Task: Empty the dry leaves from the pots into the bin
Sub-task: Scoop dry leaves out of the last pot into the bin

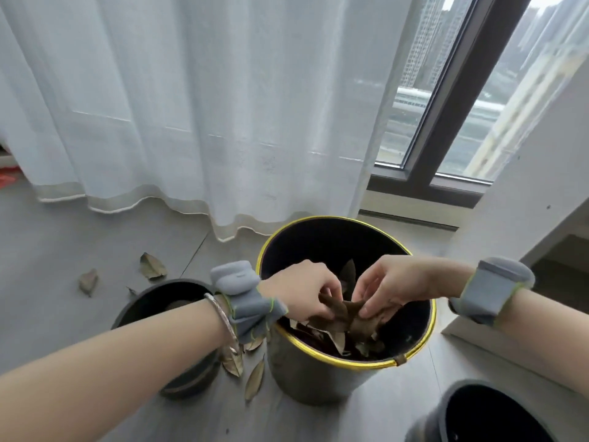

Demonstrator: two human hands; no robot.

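A round bin (322,374) with a gold rim and dark inside stands on the floor in the middle. Brown dry leaves (334,338) lie inside it. Over its opening, my left hand (302,288) and my right hand (392,282) both pinch a clump of dry leaves (345,311) between curled fingers. One dark pot (159,298) stands left of the bin, partly behind my left forearm. A second dark pot (478,416) sits at the bottom right, cut off by the frame.
Loose dry leaves (153,266) lie on the grey floor left of the bin, and more (253,378) between the left pot and the bin. A white curtain (191,106) hangs behind. A window (446,106) and a white wall (535,186) are at the right.
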